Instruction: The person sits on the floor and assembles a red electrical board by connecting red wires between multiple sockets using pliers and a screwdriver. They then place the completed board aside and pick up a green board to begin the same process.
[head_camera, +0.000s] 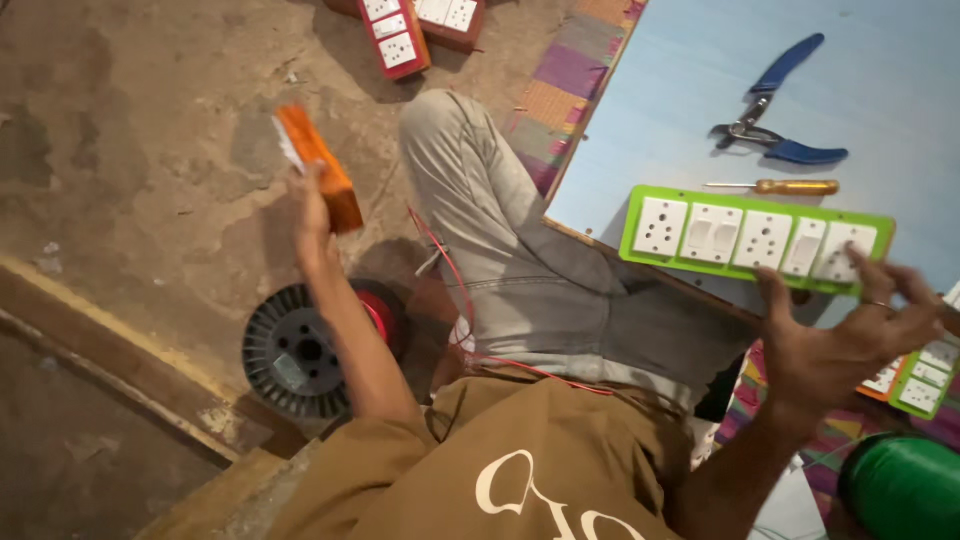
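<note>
Item, as I see it from my head camera: left hand (312, 205) clenched round an orange switch box (318, 166), lifted clear over the bare floor (130, 150); right hand (850, 335) fingers spread, steadying the green-framed switch plate (755, 238) flat on the blue board (700, 90); pliers (780, 105) and screwdriver (775, 187) parked just beyond, within reach.

Single head-worn view, looking steeply down from close above the seated person's lap; bare floor (130, 150) lies left, pale blue board (880, 70) upper right.
</note>
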